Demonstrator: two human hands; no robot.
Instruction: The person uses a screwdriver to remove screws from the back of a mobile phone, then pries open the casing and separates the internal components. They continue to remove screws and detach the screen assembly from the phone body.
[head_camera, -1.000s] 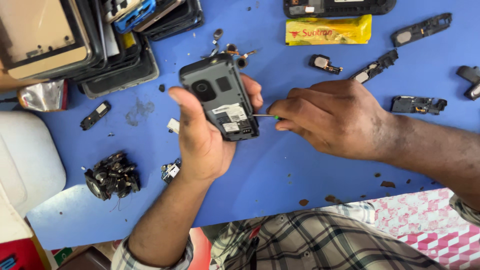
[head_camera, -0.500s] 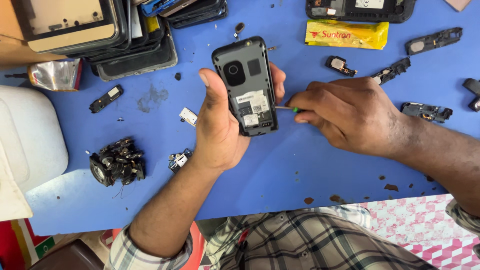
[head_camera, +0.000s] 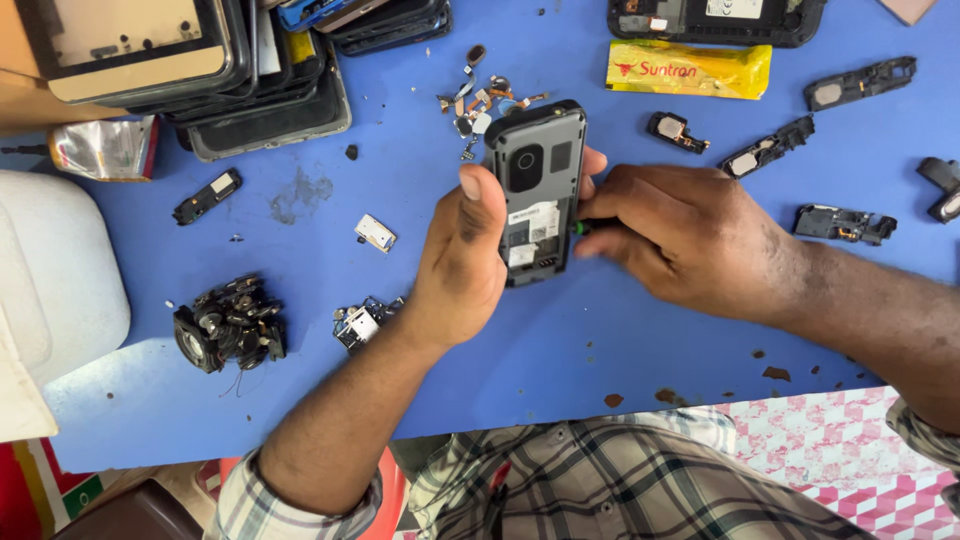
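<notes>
phone (head_camera: 537, 190) shifted right, left hand (head_camera: 462, 262) clasping it, right hand (head_camera: 672, 236) pinching green-tipped tool (head_camera: 578, 228), loose parts (head_camera: 232, 322) nearby

The phone (head_camera: 535, 190) looks like matt grey plastic with its back cover off, a glossy dark lens ring near the top and white paper labels on the bare inside. The table (head_camera: 560, 370) has a smooth, matt blue top, scuffed and stained in spots, and on it lie a glossy yellow foil packet (head_camera: 688, 69), a crinkled shiny silver wrapper (head_camera: 103, 148) and matt black plastic parts (head_camera: 842, 223). The shirt (head_camera: 640, 490) is soft checked cloth.
</notes>
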